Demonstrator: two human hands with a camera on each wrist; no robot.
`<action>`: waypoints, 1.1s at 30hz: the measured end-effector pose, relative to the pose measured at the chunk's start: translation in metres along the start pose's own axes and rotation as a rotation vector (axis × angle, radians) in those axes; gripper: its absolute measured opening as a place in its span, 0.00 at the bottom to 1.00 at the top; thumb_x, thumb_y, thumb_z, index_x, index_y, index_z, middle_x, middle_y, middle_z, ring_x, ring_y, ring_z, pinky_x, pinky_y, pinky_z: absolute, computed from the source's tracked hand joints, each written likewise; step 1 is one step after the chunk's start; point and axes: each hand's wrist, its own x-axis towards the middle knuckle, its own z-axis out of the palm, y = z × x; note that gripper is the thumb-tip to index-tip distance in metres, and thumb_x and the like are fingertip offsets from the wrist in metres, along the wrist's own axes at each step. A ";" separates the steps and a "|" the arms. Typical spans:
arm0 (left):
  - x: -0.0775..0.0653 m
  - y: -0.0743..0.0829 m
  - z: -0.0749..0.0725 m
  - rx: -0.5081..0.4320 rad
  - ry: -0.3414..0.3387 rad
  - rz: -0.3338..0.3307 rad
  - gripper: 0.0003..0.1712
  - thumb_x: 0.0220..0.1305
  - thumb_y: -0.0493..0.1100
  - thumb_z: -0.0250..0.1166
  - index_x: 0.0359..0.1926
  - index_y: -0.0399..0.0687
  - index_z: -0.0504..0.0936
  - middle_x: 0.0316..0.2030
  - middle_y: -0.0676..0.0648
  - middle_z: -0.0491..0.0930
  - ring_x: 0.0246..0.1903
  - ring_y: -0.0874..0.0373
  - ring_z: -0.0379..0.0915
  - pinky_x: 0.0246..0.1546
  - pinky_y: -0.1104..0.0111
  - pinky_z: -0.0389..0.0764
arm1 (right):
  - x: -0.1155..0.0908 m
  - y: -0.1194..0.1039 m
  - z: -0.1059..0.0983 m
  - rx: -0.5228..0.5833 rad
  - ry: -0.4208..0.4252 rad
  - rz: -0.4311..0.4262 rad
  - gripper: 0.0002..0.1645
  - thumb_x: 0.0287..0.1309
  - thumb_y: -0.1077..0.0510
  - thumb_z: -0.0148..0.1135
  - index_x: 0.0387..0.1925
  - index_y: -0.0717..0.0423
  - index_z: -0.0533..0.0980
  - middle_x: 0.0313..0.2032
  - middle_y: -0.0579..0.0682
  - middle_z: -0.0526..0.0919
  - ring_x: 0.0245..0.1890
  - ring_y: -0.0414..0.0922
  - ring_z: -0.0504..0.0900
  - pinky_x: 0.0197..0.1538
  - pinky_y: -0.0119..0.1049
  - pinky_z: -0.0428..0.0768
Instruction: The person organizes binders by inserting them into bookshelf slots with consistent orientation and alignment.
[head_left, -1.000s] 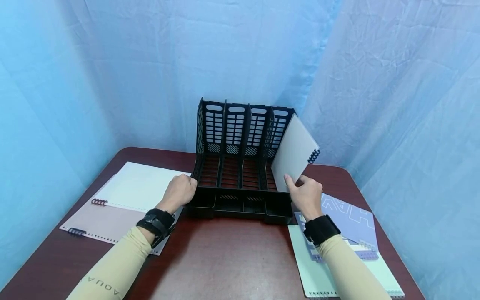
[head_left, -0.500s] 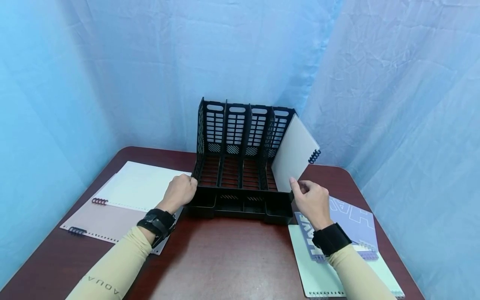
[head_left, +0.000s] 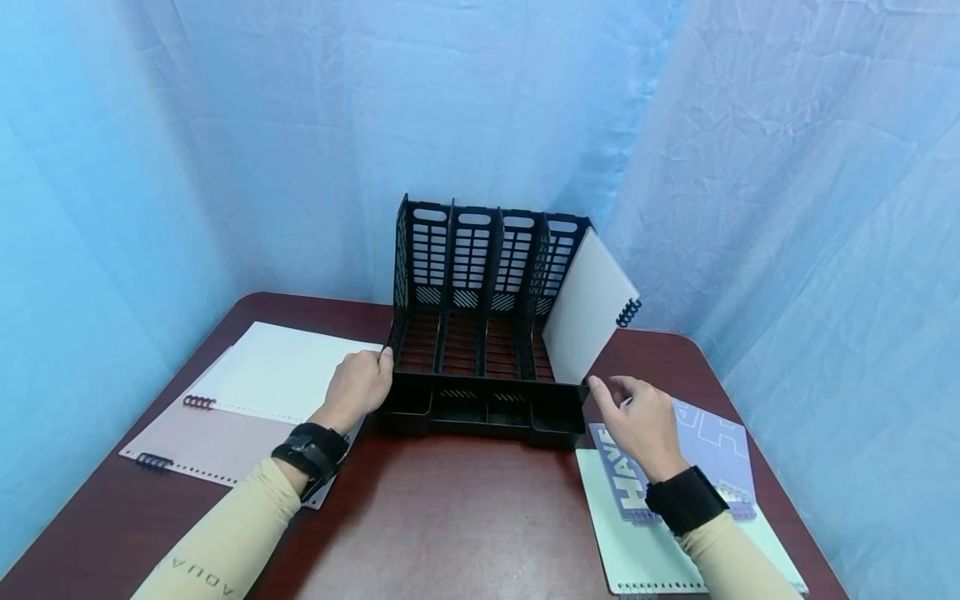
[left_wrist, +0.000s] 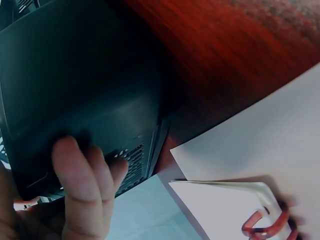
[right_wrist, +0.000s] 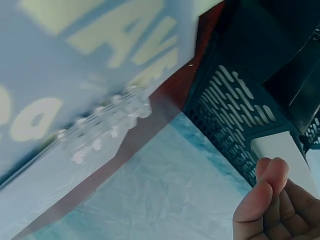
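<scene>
A black desktop file organizer (head_left: 459,383) stands mid-table, with upright dividers and small compartments along its front. My left hand (head_left: 354,387) grips its left front corner; in the left wrist view the fingers (left_wrist: 82,185) lie against the black side wall. A white spiral notebook (head_left: 588,308) leans upright in the rightmost slot, its black coil facing out. Just right of the organizer's front corner is my right hand (head_left: 641,425), loosely curved and holding nothing. Below it lie purple notebooks (head_left: 716,442) with large lettering, on top of a mint-green spiral notebook (head_left: 630,558).
On the table's left, a white notebook (head_left: 281,367) with a reddish coil overlaps a pale mauve one (head_left: 225,446) with a dark coil. The dark red-brown table (head_left: 465,517) has rounded back corners. Blue cloth (head_left: 300,150) hangs behind and at both sides.
My right hand has let go of the white notebook and moved right and toward me, over the purple notebooks. The notebook stays in its slot; my left hand keeps its place.
</scene>
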 end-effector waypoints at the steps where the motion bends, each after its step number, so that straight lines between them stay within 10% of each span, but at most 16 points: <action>1: -0.001 0.000 0.000 0.002 0.008 0.002 0.32 0.82 0.50 0.44 0.16 0.47 0.69 0.12 0.49 0.62 0.12 0.54 0.60 0.18 0.64 0.61 | -0.001 0.001 0.000 -0.006 -0.003 -0.004 0.28 0.69 0.36 0.60 0.39 0.58 0.85 0.20 0.45 0.75 0.22 0.43 0.71 0.29 0.40 0.70; 13: -0.018 -0.002 0.001 0.130 0.190 0.124 0.34 0.77 0.58 0.50 0.61 0.29 0.75 0.42 0.34 0.83 0.34 0.42 0.82 0.29 0.50 0.82 | -0.014 0.018 -0.004 -0.067 -0.052 -0.027 0.28 0.69 0.37 0.61 0.42 0.59 0.86 0.23 0.46 0.79 0.22 0.41 0.71 0.27 0.38 0.69; 24: -0.031 0.022 0.013 0.156 0.430 0.591 0.19 0.70 0.47 0.62 0.49 0.35 0.83 0.43 0.38 0.85 0.43 0.44 0.82 0.39 0.53 0.86 | -0.024 0.030 -0.015 -0.102 -0.141 -0.023 0.30 0.68 0.38 0.64 0.50 0.62 0.84 0.36 0.56 0.87 0.28 0.45 0.80 0.32 0.43 0.78; 33: -0.043 0.062 0.046 0.131 0.312 0.840 0.17 0.71 0.50 0.62 0.48 0.42 0.85 0.42 0.47 0.87 0.40 0.55 0.82 0.42 0.63 0.84 | -0.027 0.042 -0.028 -0.176 -0.239 0.003 0.30 0.62 0.45 0.71 0.55 0.64 0.81 0.42 0.62 0.87 0.30 0.49 0.82 0.34 0.48 0.80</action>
